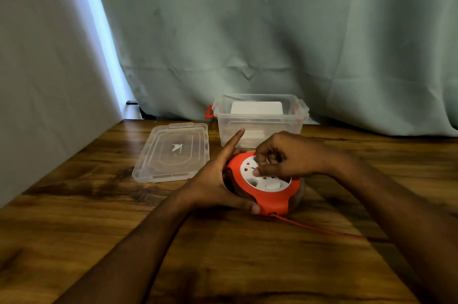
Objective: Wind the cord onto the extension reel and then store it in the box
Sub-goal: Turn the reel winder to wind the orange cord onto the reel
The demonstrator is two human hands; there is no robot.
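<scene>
Near the middle of the table (99, 217), the orange extension reel (266, 194) rests on the wood, a hard, smooth plastic drum that looks compact and fairly weighty, best gripped round its rim. The left hand (215, 179) cups that rim, thumb at the front, forefinger pointing free. The right hand (282, 155) curls onto the white socket face, apparently pinching its winder. A thin, limp cord (322, 229) trails toward the right edge. Behind, near the back edge, stands the clear box (260, 127), its lid (173, 155) lying beside it. No writing is legible.
</scene>
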